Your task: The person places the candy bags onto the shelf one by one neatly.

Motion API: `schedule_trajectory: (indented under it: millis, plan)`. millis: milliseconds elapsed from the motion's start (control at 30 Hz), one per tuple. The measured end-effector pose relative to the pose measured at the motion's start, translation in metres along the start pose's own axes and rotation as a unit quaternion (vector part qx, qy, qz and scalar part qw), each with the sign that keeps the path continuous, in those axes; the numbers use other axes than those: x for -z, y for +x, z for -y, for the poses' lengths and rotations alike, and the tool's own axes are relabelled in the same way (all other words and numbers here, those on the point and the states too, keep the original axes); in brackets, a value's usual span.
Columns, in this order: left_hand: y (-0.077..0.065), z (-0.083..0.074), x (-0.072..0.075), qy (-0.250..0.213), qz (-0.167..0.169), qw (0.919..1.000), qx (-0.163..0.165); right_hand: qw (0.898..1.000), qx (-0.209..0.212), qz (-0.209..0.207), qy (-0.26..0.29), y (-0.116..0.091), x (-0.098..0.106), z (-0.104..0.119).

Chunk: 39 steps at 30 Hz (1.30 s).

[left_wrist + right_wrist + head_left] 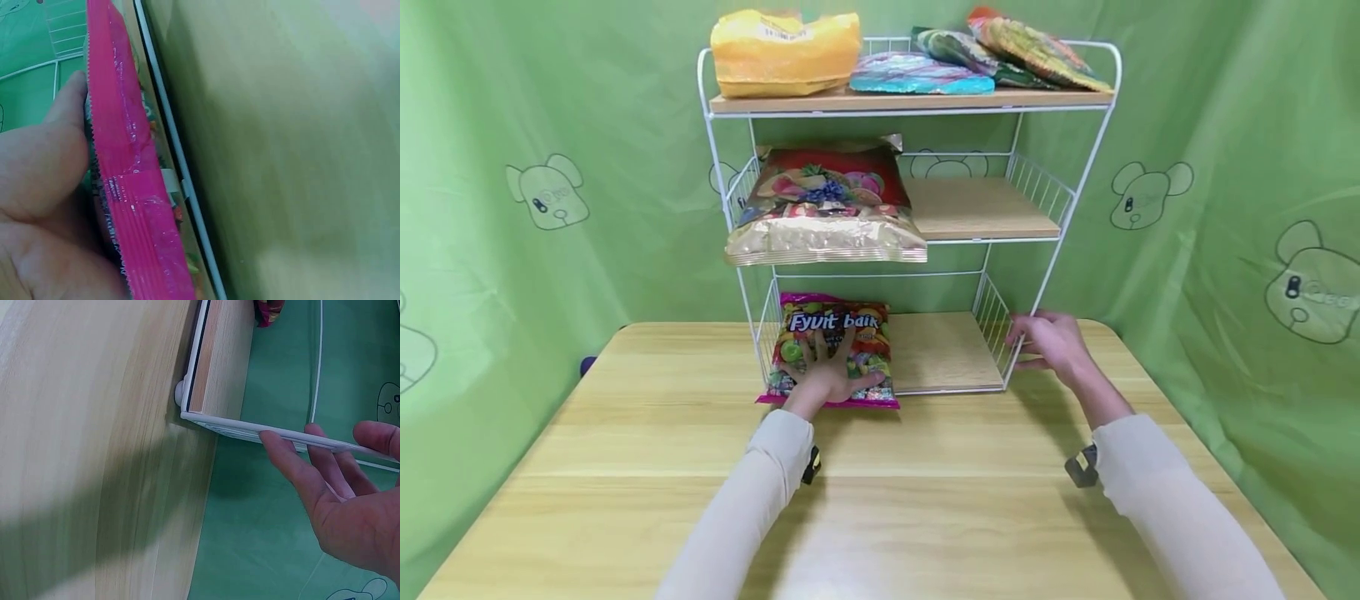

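A candy bag [871, 362] with a pink edge and "Fyvit baik" print lies on the left of the bottom shelf, its front edge overhanging. My left hand [829, 375] rests spread on top of it, fingers pointing to the back. In the left wrist view, the bag's pink seal [134, 187] stands beside the thumb and palm. At the white wire shelf rack [1093, 158], my right hand [1052, 340] holds the right front post. In the right wrist view, fingers and thumb lie about this thin post [294, 434].
A large gold-and-red fruit candy bag [831, 200] overhangs the middle shelf's left front. On top lie a yellow bag [786, 58], a blue bag [917, 73] and colourful bags [1030, 50] at the right. The wooden table [925, 517] stands before a green curtain [460, 167].
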<state>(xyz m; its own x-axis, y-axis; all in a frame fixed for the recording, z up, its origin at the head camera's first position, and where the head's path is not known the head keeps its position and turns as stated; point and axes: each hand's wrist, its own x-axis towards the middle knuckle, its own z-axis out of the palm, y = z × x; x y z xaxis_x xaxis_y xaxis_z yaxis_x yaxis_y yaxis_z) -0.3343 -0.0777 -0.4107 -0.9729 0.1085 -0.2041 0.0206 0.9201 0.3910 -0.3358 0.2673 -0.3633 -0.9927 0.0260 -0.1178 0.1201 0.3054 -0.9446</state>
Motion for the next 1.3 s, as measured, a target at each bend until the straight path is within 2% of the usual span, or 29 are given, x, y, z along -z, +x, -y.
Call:
schedule_trajectory:
  millis: [267, 500, 833, 1167, 1300]
  plan:
    - [-0.001, 0.003, -0.005, -0.008, -0.020, 0.9997, -0.007, 1.000, 0.006, 0.000, -0.004, 0.001, 0.000, -0.002]
    - [0.001, 0.006, -0.005, 0.006, -0.046, 0.9988, -0.016, 1.000, 0.011, -0.006, -0.012, 0.001, -0.002, 0.002]
    - [-0.005, 0.008, -0.007, 0.002, -0.042, 0.9988, -0.025, 1.000, 0.009, -0.008, -0.011, -0.001, -0.001, -0.003]
    - [-0.023, 0.024, 0.012, -0.001, -0.026, 0.9985, -0.048, 1.000, 0.016, -0.012, -0.017, -0.002, -0.002, -0.002]
    - [-0.029, 0.027, 0.020, -0.005, -0.020, 0.9979, -0.061, 0.997, 0.035, -0.021, -0.066, -0.004, -0.005, -0.001]
